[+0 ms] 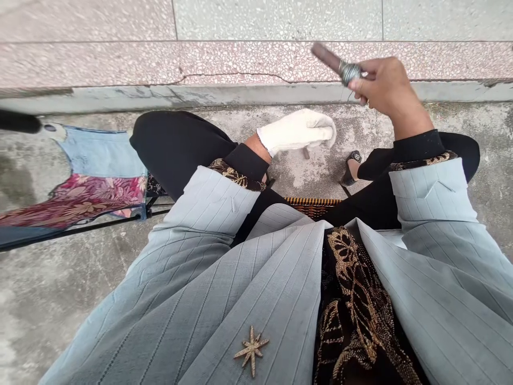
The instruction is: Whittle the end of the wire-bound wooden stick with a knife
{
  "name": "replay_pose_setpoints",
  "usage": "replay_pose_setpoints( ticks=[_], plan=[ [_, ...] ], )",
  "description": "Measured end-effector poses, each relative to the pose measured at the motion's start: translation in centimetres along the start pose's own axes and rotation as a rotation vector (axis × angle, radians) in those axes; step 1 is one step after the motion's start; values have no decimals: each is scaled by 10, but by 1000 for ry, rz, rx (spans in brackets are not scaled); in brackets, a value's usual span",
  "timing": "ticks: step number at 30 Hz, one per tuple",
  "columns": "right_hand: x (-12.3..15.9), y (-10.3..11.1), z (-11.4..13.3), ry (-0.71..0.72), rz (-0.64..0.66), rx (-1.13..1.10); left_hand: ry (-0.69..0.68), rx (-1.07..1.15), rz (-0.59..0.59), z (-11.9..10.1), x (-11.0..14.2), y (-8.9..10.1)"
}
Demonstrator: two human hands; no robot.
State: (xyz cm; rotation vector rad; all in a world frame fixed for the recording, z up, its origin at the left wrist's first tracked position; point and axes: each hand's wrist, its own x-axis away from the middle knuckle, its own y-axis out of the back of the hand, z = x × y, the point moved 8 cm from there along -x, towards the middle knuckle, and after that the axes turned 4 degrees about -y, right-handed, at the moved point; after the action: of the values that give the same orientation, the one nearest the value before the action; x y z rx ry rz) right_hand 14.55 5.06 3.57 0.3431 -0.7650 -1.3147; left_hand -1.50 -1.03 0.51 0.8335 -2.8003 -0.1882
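My right hand (385,85) is raised at the upper right, fingers closed round a dark stick (325,56) wound with grey wire or thread near the hand. A thin strand hangs down from it. My left hand (298,131) wears a white glove and sits lower, in the middle, above my knees. Its fingers are curled together; whether they pinch the thin strand I cannot make out. Both arms are in grey pinstriped sleeves over black cuffs.
I sit on a woven seat (312,206) with black-trousered knees spread. A patterned red and blue cloth (92,182) on a dark frame lies at my left. A black-sandalled foot (351,167) rests on rough concrete. A speckled stone step (200,61) runs across ahead.
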Motion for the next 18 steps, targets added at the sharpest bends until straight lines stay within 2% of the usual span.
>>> replay_pose_setpoints(
  ticks=[3,5,9,13,15,16,18],
  plan=[
    [-4,-12,-12,-91,124,442,19,-79,-105,-3,3,16],
    [-5,-25,-22,-129,282,577,46,-152,-193,-2,4,27],
    [4,-53,-37,-111,653,610,42,-302,-286,-3,6,40],
    [27,-61,-26,-28,909,456,4,-297,-313,0,3,48],
    [38,-55,-9,9,913,247,-12,-282,-338,5,0,53],
    [39,-47,2,42,840,112,-13,-272,-345,8,-1,55],
    [35,-22,23,141,561,-159,-4,-219,-351,14,-4,56]
  ],
)
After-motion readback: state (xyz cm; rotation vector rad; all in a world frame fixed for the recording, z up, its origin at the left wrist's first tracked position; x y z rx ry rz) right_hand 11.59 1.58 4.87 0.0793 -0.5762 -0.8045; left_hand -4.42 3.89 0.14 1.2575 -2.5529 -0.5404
